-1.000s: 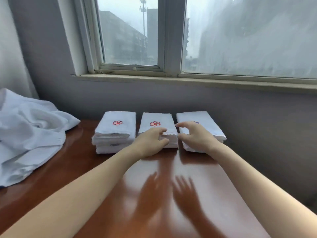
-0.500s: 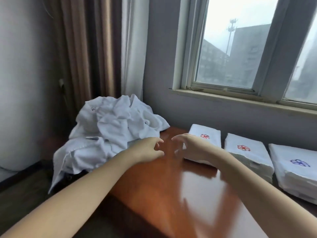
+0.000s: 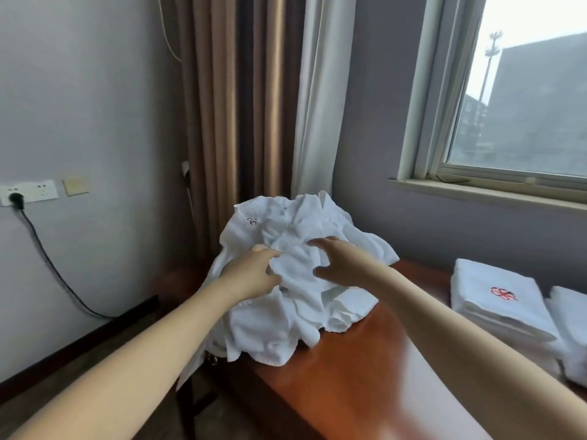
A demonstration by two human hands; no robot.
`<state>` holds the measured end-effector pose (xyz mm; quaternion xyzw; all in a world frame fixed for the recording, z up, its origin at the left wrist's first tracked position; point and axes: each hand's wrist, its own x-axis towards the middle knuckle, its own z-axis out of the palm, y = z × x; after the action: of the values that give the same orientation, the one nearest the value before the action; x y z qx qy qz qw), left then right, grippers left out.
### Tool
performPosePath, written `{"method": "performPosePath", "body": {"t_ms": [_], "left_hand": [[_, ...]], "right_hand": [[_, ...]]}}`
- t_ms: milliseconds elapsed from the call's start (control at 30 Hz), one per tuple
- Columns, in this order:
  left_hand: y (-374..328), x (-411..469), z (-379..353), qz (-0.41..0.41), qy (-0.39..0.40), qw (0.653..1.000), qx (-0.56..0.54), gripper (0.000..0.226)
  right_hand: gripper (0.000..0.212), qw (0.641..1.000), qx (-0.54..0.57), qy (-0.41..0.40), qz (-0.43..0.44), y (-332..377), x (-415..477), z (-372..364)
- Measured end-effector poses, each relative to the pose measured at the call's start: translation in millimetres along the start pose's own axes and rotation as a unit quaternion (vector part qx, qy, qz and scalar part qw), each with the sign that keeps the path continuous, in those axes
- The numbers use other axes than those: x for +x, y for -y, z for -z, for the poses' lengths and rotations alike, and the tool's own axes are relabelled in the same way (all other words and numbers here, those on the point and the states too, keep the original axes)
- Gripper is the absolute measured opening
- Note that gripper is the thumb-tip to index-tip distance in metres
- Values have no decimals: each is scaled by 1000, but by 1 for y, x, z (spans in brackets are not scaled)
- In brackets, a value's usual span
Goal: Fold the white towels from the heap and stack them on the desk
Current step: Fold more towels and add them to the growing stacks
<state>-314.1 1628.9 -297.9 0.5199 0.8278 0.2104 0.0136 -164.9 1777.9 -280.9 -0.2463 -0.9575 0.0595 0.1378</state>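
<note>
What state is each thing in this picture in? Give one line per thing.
Towel heap: crumpled, unfolded, on the desk's end.
Left hand: grips a fold of the heap.
Right hand: arched over the heap, grip unclear.
Folded towels: folded, stacked on the desk.
Plug: in the wall socket.
Curtain: drawn aside.
</note>
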Motion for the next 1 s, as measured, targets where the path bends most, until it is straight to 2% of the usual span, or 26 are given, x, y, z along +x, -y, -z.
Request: {"method": "performPosePath", "body": {"t_ms": [167,300,400,467,533,633,667,767,833,900,1000], "left_hand": [[31,40,4,-2,-20,1000,20,63],[42,68,-5,24,-23,999,-16,82],[43,81,-14,33,-16,995,-89,85],[43,85,-18,27,-11,988,-155,84],[41,86,-22,16,6,982,-187,83],[35,85,-28,-15,4,975,-221,78],[31,83,-28,-27,-8,972,-233,76],[7,78,-29,-70,-57,964,-249,73],[-20,73,-31,-124,-89,958,-241,69],[-50,66,-35,-179,-114,952,-222,67],[-95,48,-42,-237,-156,937,-204,60]], "right_hand": [[72,1000,19,-21,6,11,67,-22],[79,990,116,-8,-79,11,107,-40],[82,976,170,-13,-138,7,126,-53],[72,972,178,-8,-153,5,130,-62],[52,972,182,-12,-147,2,125,-67],[17,966,199,-82,-142,-4,108,-53],[12,961,207,-105,-149,-7,100,-44],[21,928,285,-165,-176,-11,68,-12],[27,895,334,-234,-184,-14,41,8],[17,866,366,-288,-185,-19,10,25],[5,848,373,-320,-198,-33,-42,48]]}}
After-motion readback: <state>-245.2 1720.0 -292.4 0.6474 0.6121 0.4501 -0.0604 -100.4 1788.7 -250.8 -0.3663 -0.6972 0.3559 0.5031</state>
